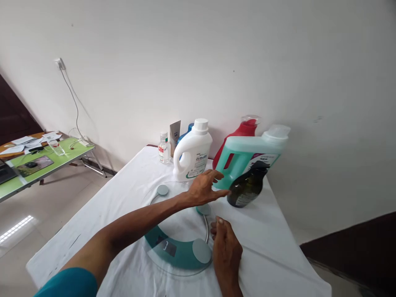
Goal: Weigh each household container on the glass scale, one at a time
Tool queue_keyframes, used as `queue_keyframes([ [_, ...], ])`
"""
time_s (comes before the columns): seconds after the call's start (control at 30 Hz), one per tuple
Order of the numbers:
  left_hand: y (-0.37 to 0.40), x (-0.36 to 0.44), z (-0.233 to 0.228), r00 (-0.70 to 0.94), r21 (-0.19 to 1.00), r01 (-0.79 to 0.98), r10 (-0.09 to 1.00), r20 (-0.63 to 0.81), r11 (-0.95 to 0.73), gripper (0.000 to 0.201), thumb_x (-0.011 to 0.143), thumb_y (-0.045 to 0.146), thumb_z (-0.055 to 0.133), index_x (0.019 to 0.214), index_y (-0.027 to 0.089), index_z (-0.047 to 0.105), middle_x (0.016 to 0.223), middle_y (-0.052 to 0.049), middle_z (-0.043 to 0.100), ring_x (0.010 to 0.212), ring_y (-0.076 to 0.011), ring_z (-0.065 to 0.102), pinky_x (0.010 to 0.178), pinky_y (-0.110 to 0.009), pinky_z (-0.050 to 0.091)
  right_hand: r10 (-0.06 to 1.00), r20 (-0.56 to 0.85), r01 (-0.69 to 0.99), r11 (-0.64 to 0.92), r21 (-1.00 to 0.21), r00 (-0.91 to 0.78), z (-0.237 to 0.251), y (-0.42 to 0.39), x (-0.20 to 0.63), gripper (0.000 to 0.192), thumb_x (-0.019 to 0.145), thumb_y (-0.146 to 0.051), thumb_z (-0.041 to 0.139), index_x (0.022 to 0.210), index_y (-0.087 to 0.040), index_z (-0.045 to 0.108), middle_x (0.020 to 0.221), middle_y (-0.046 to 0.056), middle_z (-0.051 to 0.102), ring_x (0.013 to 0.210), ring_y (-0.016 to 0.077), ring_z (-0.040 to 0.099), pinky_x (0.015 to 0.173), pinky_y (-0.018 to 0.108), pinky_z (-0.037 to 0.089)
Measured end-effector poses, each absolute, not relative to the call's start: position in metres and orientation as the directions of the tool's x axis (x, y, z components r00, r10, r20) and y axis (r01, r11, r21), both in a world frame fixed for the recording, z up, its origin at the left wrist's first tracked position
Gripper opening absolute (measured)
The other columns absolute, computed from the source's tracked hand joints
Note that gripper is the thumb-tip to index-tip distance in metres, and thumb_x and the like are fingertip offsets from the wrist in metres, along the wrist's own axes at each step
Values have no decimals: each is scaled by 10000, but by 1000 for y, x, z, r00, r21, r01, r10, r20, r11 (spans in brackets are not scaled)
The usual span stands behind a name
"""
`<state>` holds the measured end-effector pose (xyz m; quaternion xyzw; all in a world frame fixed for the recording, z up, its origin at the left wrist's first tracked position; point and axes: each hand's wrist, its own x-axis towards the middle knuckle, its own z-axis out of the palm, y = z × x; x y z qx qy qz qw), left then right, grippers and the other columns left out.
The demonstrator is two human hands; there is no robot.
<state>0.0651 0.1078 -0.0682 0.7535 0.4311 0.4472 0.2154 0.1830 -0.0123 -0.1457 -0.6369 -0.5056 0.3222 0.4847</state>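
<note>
On the white-covered table (272,247), toward its right side, a dark bottle (247,189) with a black top stood just in front of a green jug (232,163). Of the two hands, the left hand (206,187) reached across from the left with thumb and fingers spread wide and nothing between them; its thumb tip was at the dark bottle's near side, though whether it touched could not be told. The right hand (227,249) was loosely curled beside the right edge of a round glass scale (177,253); whether its fingers held anything could not be seen. The scale lay flat below the left forearm, its teal band, dark display and pale round pads showing through the glass. Behind the green jug stood a red bottle (238,134), and to their left a white jug (196,159) with a handle, partly hiding a blue container (186,137). Farther left were a grey tube (175,132) and a small clear bottle (164,150). Beyond, along the pale wall (154,66), a green table (72,150) carried papers (26,144), a plastic bottle (57,147) and a mouse (31,164) on a dark pad.
</note>
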Motion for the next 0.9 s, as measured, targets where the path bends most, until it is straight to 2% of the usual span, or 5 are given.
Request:
queue_keyframes([
  [0.1,85,16,-51,101,645,442,750,654,-623,204,929,395,693,974,200,659,918,-45,712,792,-149,674,719,-296,583,959,38,343,-63,-937,280,-143,-13,183,632,894,-796,361,921,-232,646,897,115,745,809,287,682,803,400,511],
  [0.27,90,-47,-37,-186,618,607,667,722,-500,261,907,389,724,1075,217,624,947,-45,660,833,-167,637,743,-322,558,953,-39,363,-151,-919,300,-134,-17,182,652,866,-805,405,991,-228,683,937,113,756,798,280,685,762,390,537],
  [0.47,125,-60,-32,-200,777,490,817,541,-395,452,849,537,762,1097,191,611,1094,-92,668,1005,-231,630,875,-385,538,947,-49,407,-183,-895,319,-127,-17,181,689,851,-817,442,999,-209,730,982,140,771,820,295,693,770,402,563],
  [0.7,151,-48,-24,-49,973,69,973,226,-222,517,760,655,780,682,163,642,657,-31,623,675,-170,611,648,-323,505,933,-60,408,-212,-888,355,-133,-14,185,793,798,-892,462,1024,-199,773,1003,140,785,849,325,704,750,424,581],
  [0.9,154,-21,-28,-332,958,-177,930,158,-226,538,569,554,949,842,131,761,815,-87,738,767,-226,697,648,-347,570,932,-90,373,-227,-900,351,-135,-13,186,895,766,-946,454,1084,-171,768,990,134,779,866,319,708,760,415,590],
])
